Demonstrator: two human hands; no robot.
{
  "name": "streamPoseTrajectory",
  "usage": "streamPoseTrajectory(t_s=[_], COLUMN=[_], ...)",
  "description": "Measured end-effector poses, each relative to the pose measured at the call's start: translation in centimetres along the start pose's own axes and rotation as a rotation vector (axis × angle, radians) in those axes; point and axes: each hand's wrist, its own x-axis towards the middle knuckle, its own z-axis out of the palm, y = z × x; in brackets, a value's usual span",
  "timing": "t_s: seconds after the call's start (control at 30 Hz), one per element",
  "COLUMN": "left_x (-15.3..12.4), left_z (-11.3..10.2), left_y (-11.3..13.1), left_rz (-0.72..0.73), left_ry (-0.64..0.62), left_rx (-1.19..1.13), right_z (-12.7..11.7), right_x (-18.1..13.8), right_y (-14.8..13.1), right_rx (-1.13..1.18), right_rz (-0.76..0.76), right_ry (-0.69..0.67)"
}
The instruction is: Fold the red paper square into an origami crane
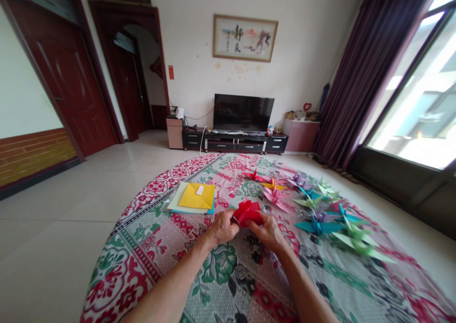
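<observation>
A folded piece of red paper (247, 212) is held over the round table between both my hands. My left hand (223, 227) pinches its left edge with fingers closed. My right hand (264, 231) grips its right lower side, fingers curled round it. A stack of coloured paper sheets (195, 198), yellow on top, lies just left of my hands. Several finished paper cranes lie to the right, among them a blue crane (317, 226), a pink crane (275, 197) and a green crane (357, 242).
The round table wears a floral cloth (217, 270) in red and green. Beyond it stand a TV (243, 113) on a low black cabinet, dark wooden doors at left, and purple curtains beside a large window at right.
</observation>
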Motion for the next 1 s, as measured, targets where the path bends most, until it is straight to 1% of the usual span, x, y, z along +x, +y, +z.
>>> streamPoseTrajectory(t_s=[0.2,0.33,0.43,0.5,0.57,0.63,0.7,0.77,0.83,0.9,1.0], left_x=[-0.2,-0.1,0.0,0.1,0.2,0.4,0.6,0.9,1.1,1.3,1.4], left_z=[-0.4,0.1,0.6,1.0,1.3,1.4,1.5,1.5,1.4,1.4,1.6], left_y=[0.9,0.8,0.3,-0.1,-0.4,-0.7,-1.0,-1.4,-1.7,-2.1,-2.6], left_rz=[-0.057,-0.043,-0.029,-0.056,-0.097,-0.153,-0.227,-0.297,-0.339,-0.354,-0.373], left_ry=[-0.05,0.009,0.053,0.07,0.099,0.139,0.196,0.261,0.319,0.346,0.367], left_rx=[-0.049,-0.022,-0.009,-0.029,-0.076,-0.149,-0.199,-0.216,-0.224,-0.251,-0.266], right_z=[-0.2,-0.1,0.0,0.1,0.2,0.5,0.8,1.3,1.9,2.3,2.7], right_x=[0.1,0.3,0.4,0.5,0.6,0.6,0.7,0.8,0.8,0.8,0.8], right_y=[-0.6,-0.9,-0.7,-0.5,-0.4,-0.3,-0.4,-0.5,-0.5,-0.4,-0.2], right_rx=[-0.028,-0.078,-0.131,-0.172,-0.166,-0.064,0.086,0.212,0.28,0.289,0.22], right_rz=[-0.013,-0.029,-0.019,-0.009,-0.014,-0.012,0.035,0.117,0.176,0.196,0.204], right_ry=[0.001,0.0,0.029,0.079,0.164,0.257,0.32,0.348,0.364,0.408,0.544])
